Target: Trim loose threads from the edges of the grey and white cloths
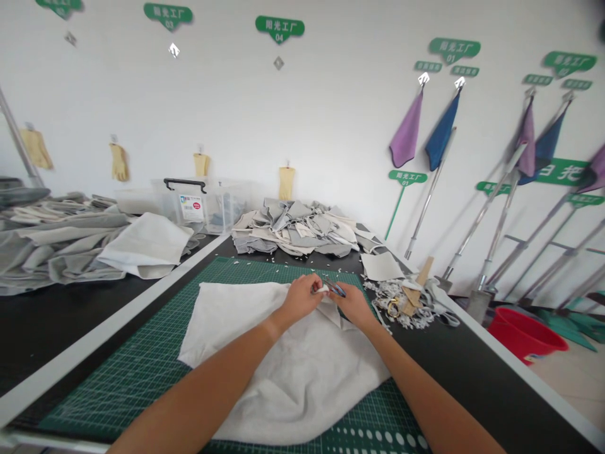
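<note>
A white towelling cloth (278,372) lies spread on a green cutting mat (236,271), under my forearms. My left hand (299,299) pinches a small fold at the cloth's far edge. My right hand (352,304) holds a small pair of scissors (334,289) with dark blades, their tips close to that pinched fold. Both hands sit close together at the far edge of the cloth. White trimmings are scattered over the mat's far end. To the right lies a heap of white scraps (397,304) with a gold-coloured ring-handled tool (393,309) on it.
Grey and cream cloth pieces (293,227) are heaped beyond the mat, and more grey cloth (61,246) lies on the left table. A clear plastic box (191,205) stands behind. Mops (406,129) lean on the right wall above a red basin (524,334).
</note>
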A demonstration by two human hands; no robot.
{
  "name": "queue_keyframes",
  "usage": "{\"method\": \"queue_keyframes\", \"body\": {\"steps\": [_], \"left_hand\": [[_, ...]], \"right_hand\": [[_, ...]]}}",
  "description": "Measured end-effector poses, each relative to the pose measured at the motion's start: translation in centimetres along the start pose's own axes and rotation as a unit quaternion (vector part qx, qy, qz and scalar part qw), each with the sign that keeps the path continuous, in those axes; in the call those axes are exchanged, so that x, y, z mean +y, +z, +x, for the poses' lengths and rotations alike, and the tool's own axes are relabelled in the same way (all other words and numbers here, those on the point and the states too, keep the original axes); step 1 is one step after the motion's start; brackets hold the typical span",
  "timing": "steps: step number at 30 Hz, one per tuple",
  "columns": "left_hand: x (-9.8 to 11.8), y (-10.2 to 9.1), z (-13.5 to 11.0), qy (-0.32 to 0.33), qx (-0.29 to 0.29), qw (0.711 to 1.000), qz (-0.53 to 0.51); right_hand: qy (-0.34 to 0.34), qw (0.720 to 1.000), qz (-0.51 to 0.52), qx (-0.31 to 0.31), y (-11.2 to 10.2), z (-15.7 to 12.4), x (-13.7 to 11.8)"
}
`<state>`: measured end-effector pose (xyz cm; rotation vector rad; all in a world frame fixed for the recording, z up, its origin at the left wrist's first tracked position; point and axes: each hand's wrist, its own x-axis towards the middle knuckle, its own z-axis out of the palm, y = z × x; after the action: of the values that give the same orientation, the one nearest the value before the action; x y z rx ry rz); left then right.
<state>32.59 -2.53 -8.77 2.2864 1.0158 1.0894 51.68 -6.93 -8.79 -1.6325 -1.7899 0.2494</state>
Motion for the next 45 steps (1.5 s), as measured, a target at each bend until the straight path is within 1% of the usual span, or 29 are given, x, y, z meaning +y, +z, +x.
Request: {"method": "queue_keyframes", "body": {"steps": [5,9,12,15,19,21,23,27,30,34,36,39,42,45], "left_hand": [[-0.7,0.3,0.2,0.008,-0.016,0.997,-0.077],[-1.6,0.8,0.7,-0.031,-0.026,0.986,-0.163],[-2.1,1.1,1.0,-0.06,-0.054,0.98,-0.181],[-2.2,1.1,1.2,-0.074,-0.071,0.976,-0.193],[-2.3,0.9,1.3,-0.079,-0.089,0.952,-0.283],[-2.5,0.9,1.3,-0.072,-0.095,0.946,-0.302],[-2.7,1.1,1.2,-0.066,-0.077,0.953,-0.285],[-2.7,1.9,0.7,-0.06,-0.019,0.978,-0.2],[-2.3,2.2,0.4,-0.044,-0.008,0.985,-0.169],[-1.9,2.1,0.1,-0.019,0.008,0.99,-0.14],[-1.8,1.9,0.0,-0.016,0.017,0.993,-0.114],[-1.7,1.6,-0.1,-0.007,0.02,0.997,-0.068],[-1.5,1.4,-0.3,0.004,0.024,0.999,-0.04],[-1.2,1.2,-0.3,0.015,0.018,0.999,-0.047]], "right_hand": [[0.007,1.0,-0.011,0.014,0.1,0.2,0.8],[0.022,1.0,-0.003,0.021,0.0,0.3,1.3],[0.017,1.0,-0.004,0.021,-0.2,0.1,0.9],[0.007,1.0,-0.005,0.015,-0.2,-0.2,0.3],[0.011,1.0,-0.012,0.021,-0.3,-0.3,0.1],[0.011,1.0,-0.01,0.024,-0.3,-0.3,0.3],[0.006,1.0,0.006,0.025,-0.2,-0.2,0.4],[-0.003,0.999,0.049,0.019,0.3,0.0,0.4],[-0.008,0.997,0.075,0.006,0.5,0.0,0.1],[0.009,0.994,0.107,0.007,0.4,-0.1,-0.6],[0.004,0.995,0.104,0.003,0.4,-0.3,-0.9],[-0.012,0.997,0.071,-0.005,0.6,-0.4,-1.2],[-0.005,0.999,0.038,0.01,0.8,-0.5,-1.1],[0.006,0.999,0.024,0.035,0.9,-0.4,-0.7]]}}
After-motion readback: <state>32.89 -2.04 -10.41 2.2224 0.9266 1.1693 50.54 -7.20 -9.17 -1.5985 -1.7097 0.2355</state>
